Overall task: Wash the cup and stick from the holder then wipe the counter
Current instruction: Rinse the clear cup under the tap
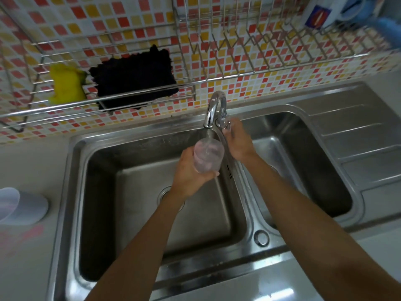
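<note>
My left hand [191, 170] grips a clear plastic cup [207, 155] upright over the left basin of the steel sink [73, 192]. Water runs from the chrome tap [213, 109] into the cup. My right hand [237, 140] reaches to the tap handle [225, 123] just right of the spout, its fingers curled round it. The stick is not in view.
A wire rack [141, 98] on the tiled wall holds a yellow sponge [65, 84] and a black cloth [134, 77]. A white holder [21, 206] stands on the counter at the left. The right basin and drainboard [358, 144] lie to the right.
</note>
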Demonstrator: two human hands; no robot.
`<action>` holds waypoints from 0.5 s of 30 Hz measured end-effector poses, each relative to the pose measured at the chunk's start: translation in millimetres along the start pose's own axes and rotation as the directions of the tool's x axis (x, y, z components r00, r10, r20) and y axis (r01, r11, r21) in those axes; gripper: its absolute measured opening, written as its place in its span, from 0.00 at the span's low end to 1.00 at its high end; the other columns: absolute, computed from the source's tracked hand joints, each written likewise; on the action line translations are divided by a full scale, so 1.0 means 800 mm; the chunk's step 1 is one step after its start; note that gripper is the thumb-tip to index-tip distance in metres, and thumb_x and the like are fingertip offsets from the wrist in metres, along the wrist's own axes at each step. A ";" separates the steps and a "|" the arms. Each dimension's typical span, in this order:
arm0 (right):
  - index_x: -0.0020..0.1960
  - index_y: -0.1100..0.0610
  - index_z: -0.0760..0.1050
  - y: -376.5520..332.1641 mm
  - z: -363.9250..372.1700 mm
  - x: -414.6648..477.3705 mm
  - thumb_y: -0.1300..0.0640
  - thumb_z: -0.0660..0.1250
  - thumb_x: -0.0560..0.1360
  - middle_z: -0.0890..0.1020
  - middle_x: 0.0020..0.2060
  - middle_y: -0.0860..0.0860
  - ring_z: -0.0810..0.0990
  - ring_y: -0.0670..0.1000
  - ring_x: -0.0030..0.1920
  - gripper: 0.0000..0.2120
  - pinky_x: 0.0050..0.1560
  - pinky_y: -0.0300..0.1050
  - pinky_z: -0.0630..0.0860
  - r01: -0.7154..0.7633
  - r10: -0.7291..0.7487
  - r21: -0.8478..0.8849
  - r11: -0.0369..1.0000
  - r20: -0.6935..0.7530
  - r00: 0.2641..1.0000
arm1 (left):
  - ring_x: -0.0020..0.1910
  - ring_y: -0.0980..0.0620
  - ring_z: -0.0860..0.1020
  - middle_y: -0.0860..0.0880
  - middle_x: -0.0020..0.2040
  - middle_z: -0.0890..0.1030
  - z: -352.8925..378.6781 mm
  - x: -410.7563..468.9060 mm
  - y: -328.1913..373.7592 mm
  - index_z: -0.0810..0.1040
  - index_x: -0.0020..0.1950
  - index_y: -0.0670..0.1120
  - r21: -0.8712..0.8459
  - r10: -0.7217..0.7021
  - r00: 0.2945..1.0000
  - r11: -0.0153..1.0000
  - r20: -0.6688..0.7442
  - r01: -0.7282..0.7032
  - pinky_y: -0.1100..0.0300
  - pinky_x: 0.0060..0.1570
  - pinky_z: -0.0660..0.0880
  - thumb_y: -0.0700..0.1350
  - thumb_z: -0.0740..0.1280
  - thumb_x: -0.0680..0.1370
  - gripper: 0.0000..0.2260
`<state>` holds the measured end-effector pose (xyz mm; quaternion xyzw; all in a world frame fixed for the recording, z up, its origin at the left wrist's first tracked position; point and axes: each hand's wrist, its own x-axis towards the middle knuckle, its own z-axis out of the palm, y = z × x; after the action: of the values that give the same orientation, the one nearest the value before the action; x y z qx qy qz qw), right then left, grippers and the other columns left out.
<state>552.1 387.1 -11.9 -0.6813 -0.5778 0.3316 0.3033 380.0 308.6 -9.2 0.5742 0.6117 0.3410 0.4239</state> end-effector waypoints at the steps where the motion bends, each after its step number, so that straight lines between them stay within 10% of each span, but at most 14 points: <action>1: 0.70 0.53 0.62 0.009 0.004 -0.018 0.52 0.59 0.80 0.79 0.58 0.54 0.79 0.57 0.56 0.20 0.51 0.44 0.70 0.018 -0.018 0.029 0.999 -0.007 1.000 | 0.56 0.54 0.76 0.51 0.58 0.75 -0.002 -0.003 0.000 0.69 0.60 0.54 0.003 -0.008 1.000 1.000 -0.007 0.008 0.55 0.56 0.77 0.48 0.81 0.60 0.34; 6: 0.74 0.56 0.58 0.084 0.040 -0.115 0.51 0.61 0.78 0.68 0.70 0.58 0.68 0.59 0.69 0.27 0.67 0.59 0.68 0.049 -0.058 -0.148 0.988 -0.063 0.996 | 0.55 0.53 0.76 0.51 0.58 0.74 -0.015 -0.020 -0.016 0.68 0.61 0.50 0.028 -0.051 0.999 0.998 0.013 0.051 0.64 0.49 0.74 0.47 0.81 0.61 0.33; 10: 0.76 0.61 0.57 0.121 0.056 -0.159 0.54 0.58 0.79 0.61 0.75 0.60 0.56 0.58 0.76 0.28 0.74 0.57 0.57 0.175 -0.208 -0.507 0.844 -0.009 0.978 | 0.56 0.52 0.77 0.52 0.58 0.76 -0.025 -0.035 -0.034 0.68 0.65 0.51 0.077 -0.080 0.997 0.994 0.009 0.080 0.57 0.53 0.77 0.50 0.81 0.61 0.37; 15: 0.76 0.62 0.54 0.123 0.058 -0.154 0.62 0.59 0.77 0.59 0.76 0.58 0.54 0.55 0.76 0.30 0.75 0.53 0.57 0.134 -0.163 -0.557 0.820 -0.002 0.987 | 0.54 0.53 0.75 0.53 0.59 0.73 -0.037 -0.047 -0.055 0.69 0.64 0.50 0.232 -0.104 0.994 0.968 0.035 0.093 0.57 0.53 0.76 0.52 0.81 0.60 0.36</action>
<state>558.6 251.9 -105.4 -0.7008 -0.6927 0.1084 0.1317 334.3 268.4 -32.6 0.5962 0.6649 0.2329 0.3851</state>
